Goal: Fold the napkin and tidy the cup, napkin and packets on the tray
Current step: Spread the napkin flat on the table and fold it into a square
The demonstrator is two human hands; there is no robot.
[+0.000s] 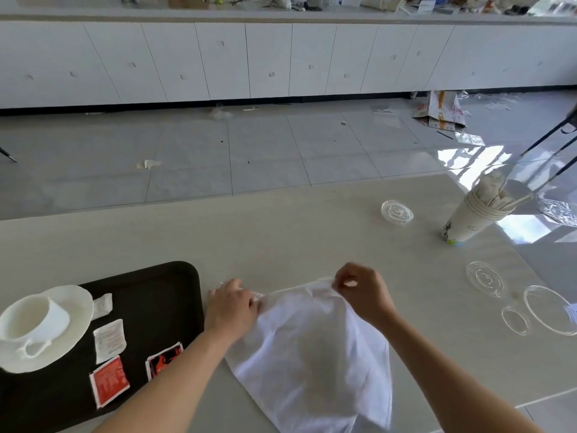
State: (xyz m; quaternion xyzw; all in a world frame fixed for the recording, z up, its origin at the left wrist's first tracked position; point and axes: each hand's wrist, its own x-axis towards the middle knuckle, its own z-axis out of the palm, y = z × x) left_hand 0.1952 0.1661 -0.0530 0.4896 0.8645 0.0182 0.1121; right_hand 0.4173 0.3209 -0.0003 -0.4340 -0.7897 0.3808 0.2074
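Note:
A white cloth napkin (315, 354) lies spread on the beige table in front of me. My left hand (232, 307) pinches its far left corner and my right hand (362, 292) pinches its far right corner, the far edge lifted slightly. To the left sits a black tray (162, 292). On it a white cup (34, 317) stands on a white saucer (75, 298), beside two white packets (109, 339) and two red packets (109, 381).
A stack of paper cups (477, 214) stuffed with paper stands at the far right of the table. Several clear plastic lids (396, 212) lie near it and along the right edge. The table's far edge drops to a littered tile floor.

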